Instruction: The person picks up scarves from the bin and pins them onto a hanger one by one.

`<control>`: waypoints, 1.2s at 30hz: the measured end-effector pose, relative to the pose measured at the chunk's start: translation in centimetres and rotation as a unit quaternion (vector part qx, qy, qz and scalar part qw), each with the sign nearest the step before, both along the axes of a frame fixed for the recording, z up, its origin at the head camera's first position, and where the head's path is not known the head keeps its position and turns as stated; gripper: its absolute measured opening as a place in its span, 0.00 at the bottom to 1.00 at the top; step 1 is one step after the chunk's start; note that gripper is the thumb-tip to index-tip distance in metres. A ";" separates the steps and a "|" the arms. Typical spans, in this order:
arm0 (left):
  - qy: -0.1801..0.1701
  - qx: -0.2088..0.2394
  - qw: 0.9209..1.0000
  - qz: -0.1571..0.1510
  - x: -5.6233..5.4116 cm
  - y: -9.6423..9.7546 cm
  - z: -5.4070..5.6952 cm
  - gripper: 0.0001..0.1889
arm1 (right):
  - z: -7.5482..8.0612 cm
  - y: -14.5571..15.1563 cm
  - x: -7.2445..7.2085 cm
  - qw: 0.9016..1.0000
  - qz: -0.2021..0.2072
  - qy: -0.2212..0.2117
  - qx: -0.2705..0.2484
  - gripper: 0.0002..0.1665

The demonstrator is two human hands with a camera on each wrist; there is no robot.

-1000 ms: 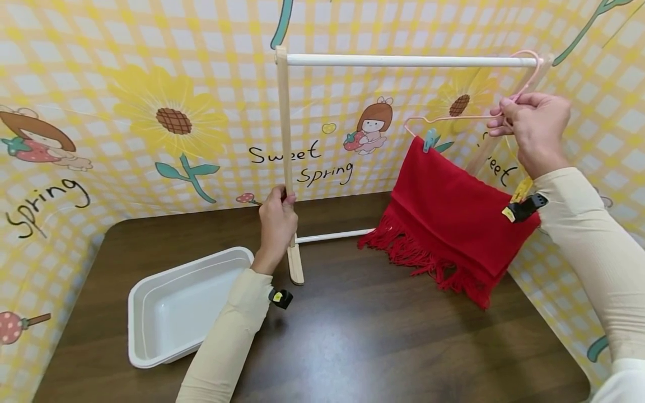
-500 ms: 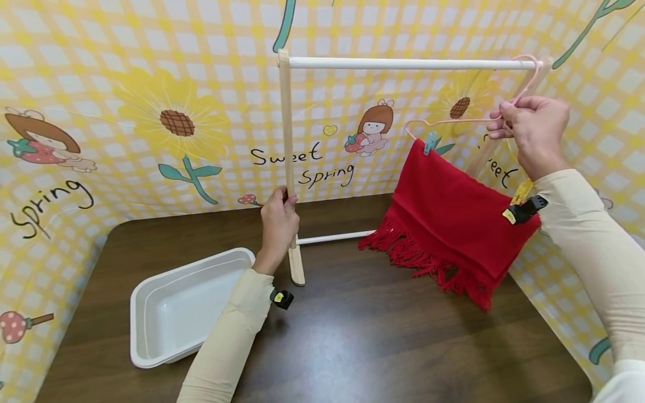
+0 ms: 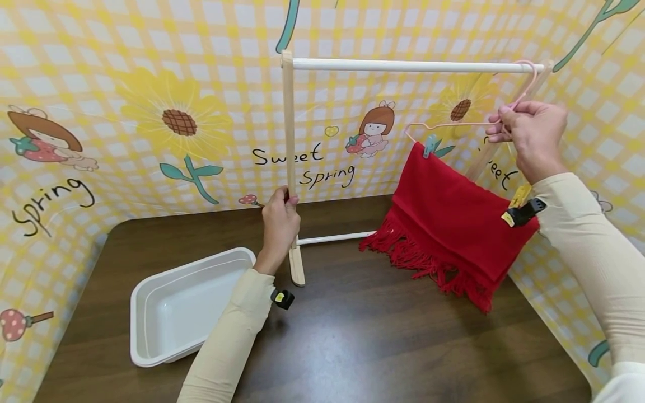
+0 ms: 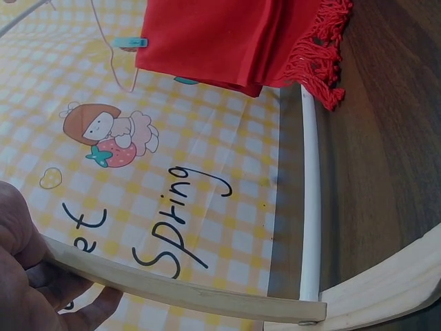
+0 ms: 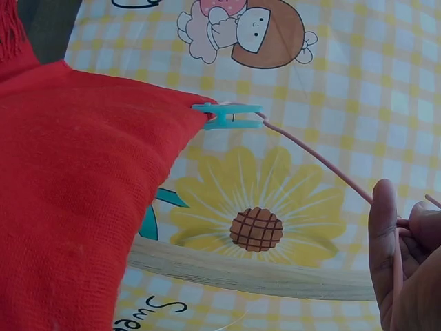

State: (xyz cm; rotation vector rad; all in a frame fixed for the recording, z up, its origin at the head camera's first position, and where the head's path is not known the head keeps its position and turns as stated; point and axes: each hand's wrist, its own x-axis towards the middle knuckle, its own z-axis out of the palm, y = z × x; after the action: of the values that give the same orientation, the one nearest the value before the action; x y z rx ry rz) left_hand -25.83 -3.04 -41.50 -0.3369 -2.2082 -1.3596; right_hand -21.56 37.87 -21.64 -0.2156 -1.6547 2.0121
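My right hand (image 3: pixel 536 134) grips a pink hanger (image 3: pixel 453 124) just below its hook, which loops over the white top bar (image 3: pixel 403 65) of a wooden rack near the right end. From the hanger droops a folded red scarf (image 3: pixel 448 207) with a fringed lower edge. A teal clothespin (image 3: pixel 430 146) fastens its left corner, and a yellow clothespin (image 3: pixel 521 194) shows at the right one. The teal clothespin (image 5: pixel 231 116) bites cloth and wire in the right wrist view. My left hand (image 3: pixel 279 224) grips the rack's left wooden upright (image 3: pixel 289 129), fingers wrapped behind it in the left wrist view.
On the dark wooden table (image 3: pixel 342 341) a white plastic basin (image 3: pixel 146 324) stands at the left, partly behind the left forearm. The rack's lower white rod (image 3: pixel 335 238) runs close above the tabletop. A yellow checked cloth backdrop (image 3: pixel 216 106) rises behind and at the right.
My right hand and the hanger have come down slightly, so the hook sits lower against the top bar. The left hand keeps its hold on the upright.
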 end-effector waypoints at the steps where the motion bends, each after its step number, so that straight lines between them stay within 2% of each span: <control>1: 0.000 -0.001 1.000 0.000 0.0 0.0 0.0 0.11 | 0.0 0.0 0.0 1.000 0.000 -0.001 0.001 0.09; 6: -0.006 -0.003 1.000 -0.003 0.0 0.0 -0.1 0.11 | -0.2 0.0 0.1 1.000 0.004 0.005 -0.001 0.09; 13: -0.011 -0.010 1.000 0.000 0.3 -0.1 -0.5 0.11 | -1.5 0.0 0.1 0.999 0.026 0.027 0.006 0.09; 19: -0.004 -0.004 1.000 0.000 0.4 -0.2 -0.1 0.11 | -1.7 -0.2 -0.1 0.999 0.025 0.041 0.015 0.08; 24: -0.018 -0.007 1.000 -0.007 0.6 -0.1 0.0 0.12 | -1.8 0.0 0.1 0.998 0.024 0.049 0.015 0.09; 28: -0.029 -0.010 1.000 -0.001 1.0 -0.2 -0.4 0.12 | -2.5 0.0 0.3 0.998 0.025 0.051 0.019 0.07; 32: -0.019 -0.011 1.000 0.002 1.1 -0.4 -0.4 0.11 | -2.9 -0.2 0.3 0.998 0.019 0.064 0.023 0.05; 36: -0.003 -0.014 1.000 -0.001 0.9 -0.4 0.1 0.11 | -2.5 -0.3 0.3 0.997 0.014 0.076 0.023 0.05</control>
State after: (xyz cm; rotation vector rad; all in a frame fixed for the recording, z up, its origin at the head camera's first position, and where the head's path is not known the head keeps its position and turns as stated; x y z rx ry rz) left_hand -24.89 -3.48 -41.45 -0.3458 -2.2343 -1.3340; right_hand -21.30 37.61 -24.11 -0.0211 -1.6146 1.9557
